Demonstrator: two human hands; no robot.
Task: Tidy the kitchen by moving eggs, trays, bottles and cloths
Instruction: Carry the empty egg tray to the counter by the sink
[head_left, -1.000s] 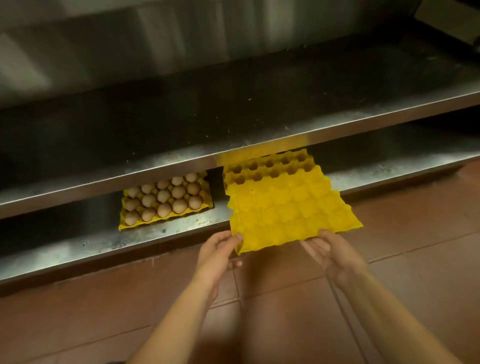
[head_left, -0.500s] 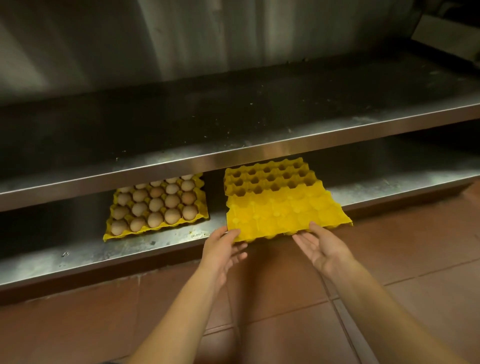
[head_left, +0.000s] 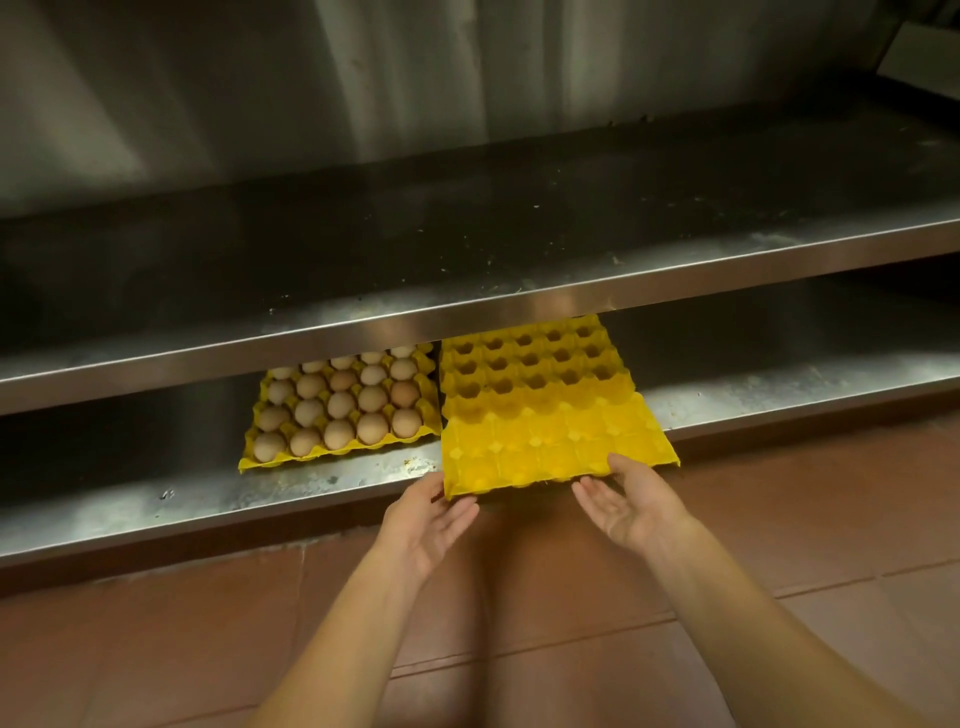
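Note:
An empty yellow egg tray (head_left: 550, 447) lies on the lower steel shelf (head_left: 218, 499), partly over another empty yellow tray (head_left: 530, 358) behind it, and its near edge sticks out past the shelf front. My left hand (head_left: 428, 522) touches its near left corner with straight fingers. At the near right edge is my right hand (head_left: 636, 501), palm up, fingers straight and the thumb on top of the tray. Just to the left stands a third yellow tray (head_left: 249, 462) with several brown eggs (head_left: 340, 402) in it.
The upper steel shelf (head_left: 467, 249) overhangs the back of the trays. A steel wall rises behind it. Red-brown floor tiles (head_left: 156, 649) lie below the shelf. The lower shelf runs on to the right (head_left: 779, 389) and to the left.
The empty tray came down from a tilt and slid further onto the lower shelf. Both hands followed it forward and now touch only its near edge.

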